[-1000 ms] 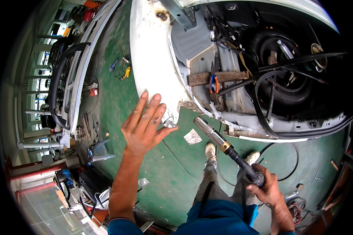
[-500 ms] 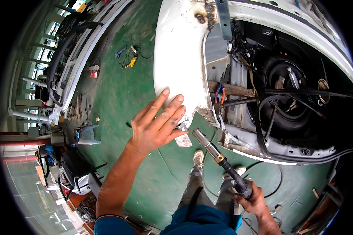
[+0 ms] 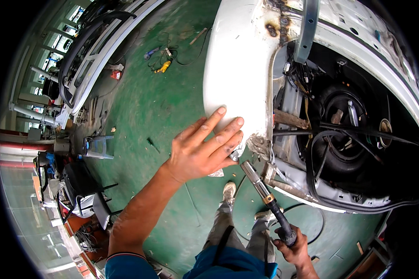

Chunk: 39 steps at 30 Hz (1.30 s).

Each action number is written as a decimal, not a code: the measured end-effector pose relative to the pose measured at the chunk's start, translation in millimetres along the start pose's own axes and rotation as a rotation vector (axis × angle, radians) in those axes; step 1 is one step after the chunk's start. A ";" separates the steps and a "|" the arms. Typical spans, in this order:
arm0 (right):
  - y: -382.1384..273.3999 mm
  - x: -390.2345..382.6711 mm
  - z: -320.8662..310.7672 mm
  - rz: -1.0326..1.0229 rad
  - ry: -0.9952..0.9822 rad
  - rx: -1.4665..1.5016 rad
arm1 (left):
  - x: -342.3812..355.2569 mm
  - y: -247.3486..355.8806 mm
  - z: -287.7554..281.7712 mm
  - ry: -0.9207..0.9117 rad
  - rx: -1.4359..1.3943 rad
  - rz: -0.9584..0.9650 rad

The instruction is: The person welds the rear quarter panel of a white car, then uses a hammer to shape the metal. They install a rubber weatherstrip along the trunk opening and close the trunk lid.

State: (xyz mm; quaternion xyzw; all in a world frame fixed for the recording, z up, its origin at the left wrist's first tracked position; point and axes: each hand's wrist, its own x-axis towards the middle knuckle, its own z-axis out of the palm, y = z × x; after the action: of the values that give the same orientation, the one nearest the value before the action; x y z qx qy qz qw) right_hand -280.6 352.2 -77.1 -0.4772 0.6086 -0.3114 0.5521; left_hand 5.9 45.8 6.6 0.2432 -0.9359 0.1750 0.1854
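My left hand (image 3: 202, 146) lies with its fingers spread over the lower end of a white car body panel (image 3: 233, 65), its thumb beside a crumpled, bare metal edge (image 3: 258, 144). In my right hand (image 3: 292, 246) is a welding torch (image 3: 265, 190) with a black handle and a metal nozzle, which points up at that damaged end, close to my left thumb. Burnt weld spots (image 3: 272, 29) mark the panel higher up, next to a bluish steel bracket (image 3: 306, 32).
The open boot (image 3: 340, 121) holds a spare wheel, wood, bars and black seals. A yellow tool (image 3: 163, 66) with cables and a plastic stool (image 3: 97, 146) stand or lie on the green floor (image 3: 158, 102). Car parts (image 3: 86, 56) line the left; my feet are below the panel.
The car has shifted right in the view, showing more of the weld spots and bracket. My left hand stays on the panel, and the torch tip has come closer to the damaged end.
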 end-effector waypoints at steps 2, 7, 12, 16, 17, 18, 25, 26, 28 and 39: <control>-7.0 -0.3 0.3 0.050 -0.001 0.058 | 0.1 -0.6 0.3 0.006 -0.010 0.000; -9.9 -5.0 -2.3 0.141 0.020 0.140 | -1.1 -2.1 1.7 0.020 -0.025 -0.006; -12.3 -4.5 -6.2 0.207 0.011 0.197 | -3.4 -1.9 2.3 0.032 -0.041 -0.015; -12.4 0.1 -5.4 0.151 0.032 0.225 | -2.0 -2.3 1.7 0.027 -0.050 -0.018; -11.2 0.3 -5.4 0.138 0.031 0.225 | -2.7 -2.5 2.1 0.032 -0.054 -0.020; -10.7 0.4 -5.4 0.125 0.031 0.225 | -3.8 -2.7 3.1 0.037 -0.059 -0.022; -3.5 -2.4 -10.2 0.188 -0.031 0.199 | -4.2 -2.8 2.2 0.037 -0.040 -0.022; -10.3 -0.9 -9.2 0.184 -0.020 0.218 | -3.8 -3.0 1.8 0.035 -0.042 -0.021; -15.9 1.4 -7.3 0.173 -0.002 0.233 | -2.5 -3.1 1.6 0.034 -0.051 -0.018; -9.5 3.0 -7.5 0.067 -0.013 0.081 | -0.4 0.2 0.3 -0.017 -0.030 -0.019</control>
State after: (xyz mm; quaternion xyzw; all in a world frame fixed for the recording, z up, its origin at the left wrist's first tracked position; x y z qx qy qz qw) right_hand -285.4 345.0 -68.1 -0.4359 0.6074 -0.3140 0.5852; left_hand 6.1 46.1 6.1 0.2508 -0.9376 0.1571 0.1827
